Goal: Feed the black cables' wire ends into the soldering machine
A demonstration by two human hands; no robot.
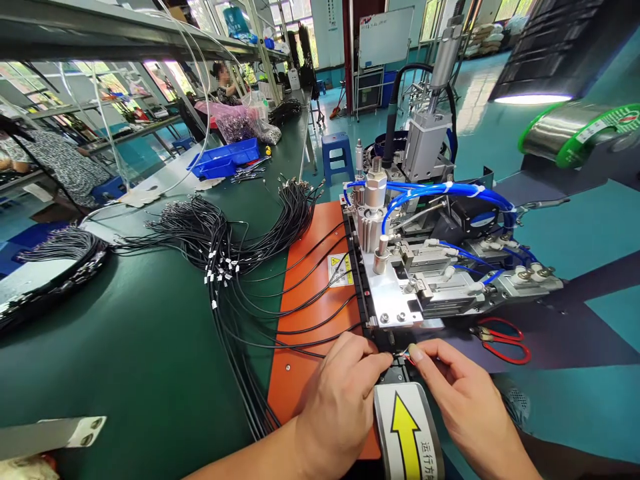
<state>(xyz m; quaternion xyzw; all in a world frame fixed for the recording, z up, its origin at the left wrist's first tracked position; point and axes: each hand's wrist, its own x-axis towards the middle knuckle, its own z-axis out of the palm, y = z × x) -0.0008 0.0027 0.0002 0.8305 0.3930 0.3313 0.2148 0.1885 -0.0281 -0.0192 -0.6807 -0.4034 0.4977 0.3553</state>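
My left hand [345, 387] is closed over the end of a black cable [300, 348] at the near end of the machine's narrow track. Thin coloured wires [406, 355] spread from that end, and the thumb and forefinger of my right hand [455, 387] pinch them. Several more black cables [320, 303] run side by side across the orange plate [295, 380] into the machine [395, 267]. Just below my fingers is a white label with a yellow arrow [406, 427]. My palms hide part of the track and the cable end.
Red-handled cutters [503, 340] lie right of the machine. Bundled black cables [200, 230] with white tags cover part of the green table [150, 347]. A blue bin [225, 160] stands farther back. A solder wire spool [575, 133] hangs at right. A person [227, 83] sits in the background.
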